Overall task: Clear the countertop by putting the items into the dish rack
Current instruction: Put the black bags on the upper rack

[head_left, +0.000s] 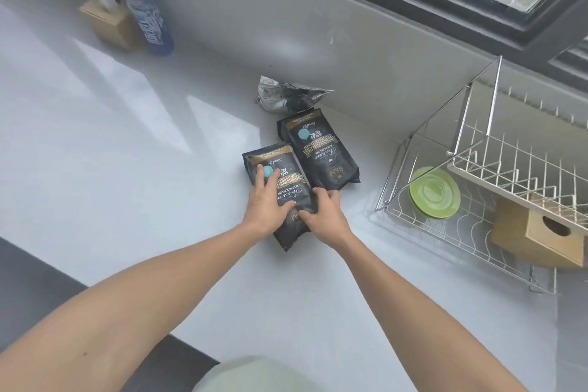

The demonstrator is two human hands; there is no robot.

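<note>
Two black coffee bags lie flat side by side on the white countertop. My left hand (265, 201) rests on top of the near coffee bag (288, 191), fingers spread over its label. My right hand (321, 212) grips the same bag at its right edge near the bottom. The far coffee bag (319, 150) lies just beyond, touching it. A crumpled silver pouch (288, 96) sits behind both against the wall. The wire dish rack (445, 232) stands at the right, holding a green plate (434, 193) and a wooden tissue box (537, 236).
At the far left stand a blue bottle (148, 13) and a second wooden tissue box (108, 21) by the wall. A window frame (477, 7) runs above the counter. The counter's front edge (133, 305) drops off near my left arm.
</note>
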